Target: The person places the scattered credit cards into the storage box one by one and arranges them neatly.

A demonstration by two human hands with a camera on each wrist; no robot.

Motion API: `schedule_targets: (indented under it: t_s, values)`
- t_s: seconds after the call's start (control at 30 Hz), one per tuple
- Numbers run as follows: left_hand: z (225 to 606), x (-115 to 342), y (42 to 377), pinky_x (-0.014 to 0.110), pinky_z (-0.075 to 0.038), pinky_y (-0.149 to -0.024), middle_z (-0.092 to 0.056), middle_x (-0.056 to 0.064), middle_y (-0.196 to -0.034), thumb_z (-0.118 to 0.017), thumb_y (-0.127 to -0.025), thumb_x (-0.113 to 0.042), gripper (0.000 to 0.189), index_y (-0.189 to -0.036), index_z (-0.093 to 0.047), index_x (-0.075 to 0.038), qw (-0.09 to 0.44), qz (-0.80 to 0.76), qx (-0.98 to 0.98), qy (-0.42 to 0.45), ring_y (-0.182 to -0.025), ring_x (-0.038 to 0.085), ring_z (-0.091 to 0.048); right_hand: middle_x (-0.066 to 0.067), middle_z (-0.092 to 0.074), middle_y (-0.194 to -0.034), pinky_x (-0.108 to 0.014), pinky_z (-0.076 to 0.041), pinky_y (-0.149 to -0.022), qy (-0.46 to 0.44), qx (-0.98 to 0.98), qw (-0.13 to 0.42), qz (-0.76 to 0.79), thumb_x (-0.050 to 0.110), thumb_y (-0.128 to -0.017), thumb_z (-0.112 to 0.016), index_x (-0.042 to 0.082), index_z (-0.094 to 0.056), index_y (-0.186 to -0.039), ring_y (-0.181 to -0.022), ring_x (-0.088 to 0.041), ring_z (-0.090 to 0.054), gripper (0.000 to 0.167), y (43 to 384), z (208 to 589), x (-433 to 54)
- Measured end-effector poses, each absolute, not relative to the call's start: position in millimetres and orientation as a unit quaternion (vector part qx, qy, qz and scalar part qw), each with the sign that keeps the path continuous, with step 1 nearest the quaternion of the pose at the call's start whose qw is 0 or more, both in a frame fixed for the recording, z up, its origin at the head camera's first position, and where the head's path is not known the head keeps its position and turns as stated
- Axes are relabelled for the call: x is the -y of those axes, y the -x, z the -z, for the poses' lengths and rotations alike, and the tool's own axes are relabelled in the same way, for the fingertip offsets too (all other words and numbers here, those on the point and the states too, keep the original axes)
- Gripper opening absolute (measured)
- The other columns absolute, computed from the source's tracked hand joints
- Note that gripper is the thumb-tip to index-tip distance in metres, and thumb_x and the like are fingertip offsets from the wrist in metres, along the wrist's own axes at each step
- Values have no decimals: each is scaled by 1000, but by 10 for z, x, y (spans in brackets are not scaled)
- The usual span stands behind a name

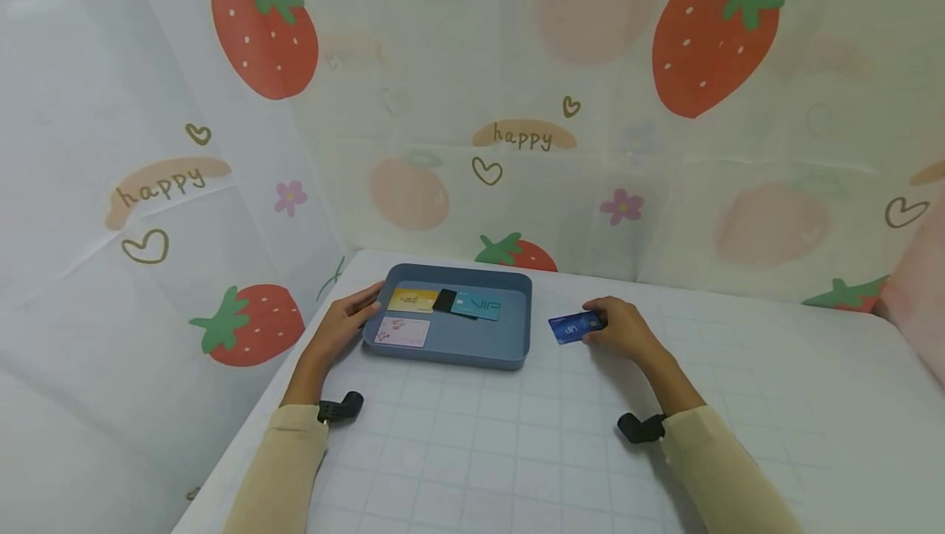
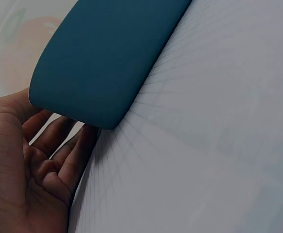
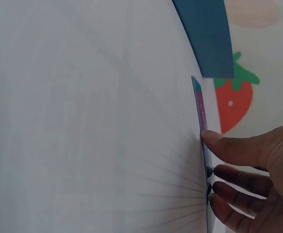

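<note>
My right hand pinches a dark blue card marked VIP, low over the table to the right of the tray. The card shows nearly edge-on in the right wrist view, with the thumb and fingertips along it. A dark patch shows at the fingers by its right end. My left hand grips the left side of a blue-grey rectangular tray. Inside lie a yellow card, a pale pink patterned card, and a teal VIP card overlapping a black card.
The table has a white cloth with a faint grid. Behind it and to the left hangs a pale curtain printed with strawberries. A pink surface borders the right side. Each wrist wears a black camera mount.
</note>
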State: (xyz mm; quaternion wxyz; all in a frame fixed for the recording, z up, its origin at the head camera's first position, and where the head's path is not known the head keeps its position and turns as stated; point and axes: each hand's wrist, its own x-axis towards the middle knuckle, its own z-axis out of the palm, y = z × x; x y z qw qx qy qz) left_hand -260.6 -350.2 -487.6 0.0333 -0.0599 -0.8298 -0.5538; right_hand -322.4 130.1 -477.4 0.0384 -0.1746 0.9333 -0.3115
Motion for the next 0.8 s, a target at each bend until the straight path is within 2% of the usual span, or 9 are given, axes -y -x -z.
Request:
schedule_targets:
  t_s: [0.3,0.47,0.8]
  values:
    - [4877,3492,2600,47,-34,-116,-44,15,-155,-58,-104,-12,50,-152,-44,-2,30,566,822,56,-146,30,-38,-25,-62,-125,-58,-43,-106,193,-936,23,294,7,-82,-83,-6,-67,-126,-116,-42,-58,49,3277,4804,-1349]
    - [4875,3495,2602,46,-34,-116,-43,16,-156,-57,-105,-13,50,-152,-44,-2,27,567,821,56,-147,30,-37,-27,-61,-126,-59,-43,-106,193,-937,39,290,7,-84,-82,-6,-65,-128,-117,-42,-57,48,3289,4817,-1343]
    - [4883,3499,2600,49,-33,-118,-44,17,-155,-57,-105,-13,51,-152,-43,-2,32,554,830,56,-147,32,-37,-20,-63,-111,-56,-46,-100,180,-937,59,294,8,-86,-81,1,-68,-123,-105,-36,-55,40,3324,4847,-1330]
